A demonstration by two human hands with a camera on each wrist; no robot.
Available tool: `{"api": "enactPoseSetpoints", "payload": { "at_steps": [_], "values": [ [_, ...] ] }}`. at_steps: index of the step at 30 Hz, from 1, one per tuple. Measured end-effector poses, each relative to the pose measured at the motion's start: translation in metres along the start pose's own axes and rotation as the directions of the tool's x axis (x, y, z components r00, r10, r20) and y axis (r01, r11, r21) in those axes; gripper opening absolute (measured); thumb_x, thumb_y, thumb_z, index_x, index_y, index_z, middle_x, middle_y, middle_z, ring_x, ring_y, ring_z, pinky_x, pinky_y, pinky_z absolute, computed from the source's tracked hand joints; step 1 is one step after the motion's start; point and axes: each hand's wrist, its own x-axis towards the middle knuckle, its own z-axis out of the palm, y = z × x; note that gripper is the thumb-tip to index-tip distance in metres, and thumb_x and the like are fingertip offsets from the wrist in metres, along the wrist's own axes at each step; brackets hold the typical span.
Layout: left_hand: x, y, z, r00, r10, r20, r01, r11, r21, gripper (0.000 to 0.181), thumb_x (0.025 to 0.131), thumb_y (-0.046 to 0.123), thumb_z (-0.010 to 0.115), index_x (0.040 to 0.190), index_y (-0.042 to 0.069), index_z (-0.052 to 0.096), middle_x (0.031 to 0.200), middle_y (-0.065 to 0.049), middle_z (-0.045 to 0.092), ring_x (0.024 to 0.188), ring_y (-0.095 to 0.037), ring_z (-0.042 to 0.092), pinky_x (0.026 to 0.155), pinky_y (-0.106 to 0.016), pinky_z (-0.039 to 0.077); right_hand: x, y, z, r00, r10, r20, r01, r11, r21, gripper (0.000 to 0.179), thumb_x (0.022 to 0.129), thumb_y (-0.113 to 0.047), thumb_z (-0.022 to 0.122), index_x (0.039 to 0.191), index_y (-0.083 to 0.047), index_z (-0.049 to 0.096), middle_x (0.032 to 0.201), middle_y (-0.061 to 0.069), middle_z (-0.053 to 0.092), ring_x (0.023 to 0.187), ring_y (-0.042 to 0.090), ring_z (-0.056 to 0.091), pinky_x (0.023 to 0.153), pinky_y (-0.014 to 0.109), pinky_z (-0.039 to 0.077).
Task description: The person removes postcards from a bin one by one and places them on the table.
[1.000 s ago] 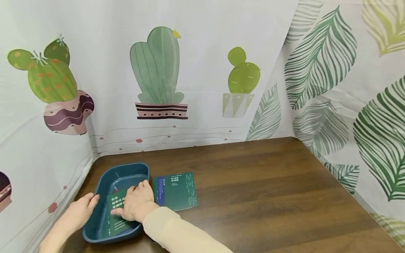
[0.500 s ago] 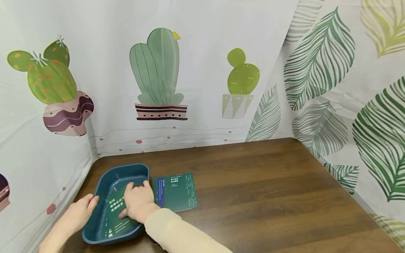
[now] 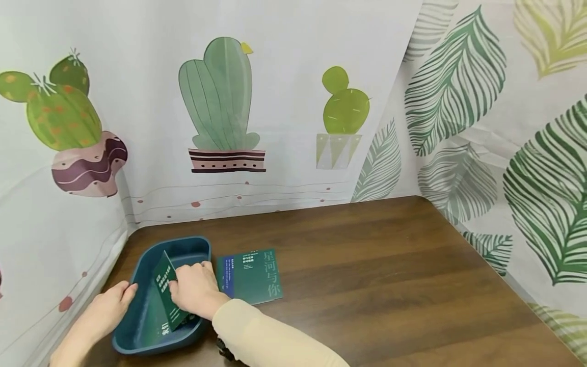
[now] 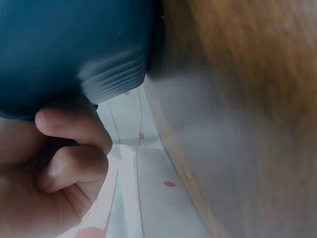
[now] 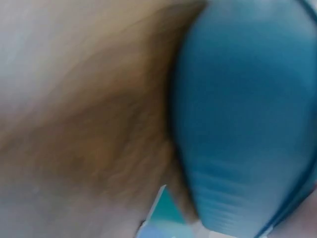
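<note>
Inside the rounded basin (image 3: 143,306) tilts a thin card (image 3: 165,286).

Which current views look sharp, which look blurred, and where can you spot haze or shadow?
Head view: mostly crisp and evenly lit, with wood grain showing on the table. Left wrist: the left hand is fairly clear, but the tabletop is blurred under a pale haze. Right wrist: soft throughout, with a dark shadow beside the blue tray and pale, washed-out upper left.
</note>
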Motion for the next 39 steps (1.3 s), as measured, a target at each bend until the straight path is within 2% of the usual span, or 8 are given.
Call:
{"api": "enactPoseSetpoints", "payload": {
  "at_steps": [3, 6, 11, 15, 22, 26, 35, 39],
  "values": [
    [-0.001, -0.002, 0.001, 1.000, -0.004, 0.004, 0.004, 1.000, 0.001, 0.033, 0.107, 0.024, 0.035, 0.081, 0.007, 0.046, 0.063, -0.004, 0.041, 0.063, -0.027, 0.051, 0.060, -0.044, 0.041, 0.000, 0.000, -0.011, 1.000, 0.021, -0.020, -0.017, 0.987, 0.160, 0.043, 0.102, -0.033, 0.047, 0.060, -0.021, 0.050, 0.054, -0.008, 0.045, 0.052, 0.008, 0.044, 0.070, 0.026, 0.035],
    [-0.001, -0.003, 0.001, 1.000, -0.003, -0.002, 0.003, 1.000, 0.006, 0.034, 0.107, 0.025, 0.035, 0.080, 0.008, 0.045, 0.062, -0.004, 0.039, 0.061, -0.025, 0.049, 0.059, -0.042, 0.040, -0.003, 0.003, -0.027, 0.996, 0.082, -0.026, -0.067, 0.930, 0.361, 0.042, 0.101, -0.030, 0.043, 0.061, -0.018, 0.048, 0.054, -0.004, 0.045, 0.049, 0.010, 0.043, 0.061, 0.025, 0.035],
    [-0.002, -0.001, 0.000, 1.000, 0.009, -0.023, -0.008, 1.000, 0.012, 0.033, 0.107, 0.023, 0.036, 0.079, 0.008, 0.045, 0.062, -0.003, 0.038, 0.060, -0.024, 0.047, 0.058, -0.041, 0.039, -0.012, 0.022, -0.056, 0.983, 0.184, 0.001, -0.144, 0.767, 0.626, 0.024, 0.097, -0.024, 0.050, 0.073, -0.020, 0.055, 0.057, -0.004, 0.050, 0.048, 0.012, 0.046, 0.049, 0.026, 0.039],
    [-0.003, 0.001, -0.001, 1.000, 0.004, -0.014, -0.004, 1.000, 0.007, 0.033, 0.107, 0.024, 0.036, 0.080, 0.008, 0.045, 0.063, -0.004, 0.040, 0.062, -0.026, 0.050, 0.060, -0.044, 0.040, -0.021, 0.049, -0.068, 0.965, 0.260, 0.009, -0.185, 0.661, 0.728, 0.012, 0.092, -0.018, 0.058, 0.083, -0.019, 0.066, 0.062, -0.007, 0.059, 0.051, 0.010, 0.054, 0.050, 0.027, 0.044],
    [-0.005, 0.004, -0.001, 1.000, 0.003, -0.022, -0.003, 1.000, -0.002, 0.032, 0.107, 0.023, 0.037, 0.080, 0.007, 0.046, 0.063, -0.004, 0.041, 0.062, -0.026, 0.050, 0.060, -0.044, 0.040, -0.040, 0.102, -0.077, 0.933, 0.347, 0.097, -0.241, 0.398, 0.885, 0.020, 0.093, -0.015, 0.053, 0.085, -0.010, 0.070, 0.064, 0.002, 0.064, 0.048, 0.014, 0.059, 0.045, 0.028, 0.047],
    [-0.006, 0.005, -0.003, 1.000, 0.004, -0.026, -0.004, 1.000, -0.006, 0.032, 0.107, 0.023, 0.037, 0.081, 0.007, 0.046, 0.063, -0.004, 0.042, 0.062, -0.027, 0.051, 0.060, -0.045, 0.041, -0.046, 0.124, -0.081, 0.924, 0.362, 0.123, -0.258, 0.352, 0.900, 0.026, 0.095, -0.016, 0.047, 0.088, -0.005, 0.069, 0.065, 0.004, 0.063, 0.048, 0.012, 0.058, 0.046, 0.026, 0.045],
    [-0.007, 0.005, -0.004, 1.000, -0.007, -0.018, 0.007, 1.000, -0.012, 0.032, 0.107, 0.024, 0.037, 0.081, 0.007, 0.046, 0.063, -0.005, 0.043, 0.063, -0.029, 0.053, 0.060, -0.046, 0.041, -0.060, 0.178, -0.071, 0.917, 0.365, 0.163, -0.305, 0.373, 0.876, 0.018, 0.096, -0.011, 0.055, 0.096, 0.003, 0.066, 0.074, 0.007, 0.064, 0.057, 0.012, 0.060, 0.055, 0.026, 0.048],
    [-0.005, 0.004, -0.004, 1.000, -0.019, -0.004, 0.018, 1.000, -0.006, 0.033, 0.107, 0.025, 0.036, 0.081, 0.007, 0.046, 0.064, -0.005, 0.043, 0.064, -0.028, 0.052, 0.060, -0.045, 0.041, -0.066, 0.195, -0.067, 0.900, 0.375, 0.222, -0.354, 0.330, 0.875, 0.018, 0.097, -0.011, 0.056, 0.093, 0.004, 0.064, 0.072, 0.007, 0.064, 0.056, 0.012, 0.061, 0.052, 0.025, 0.049]
  ]
}}
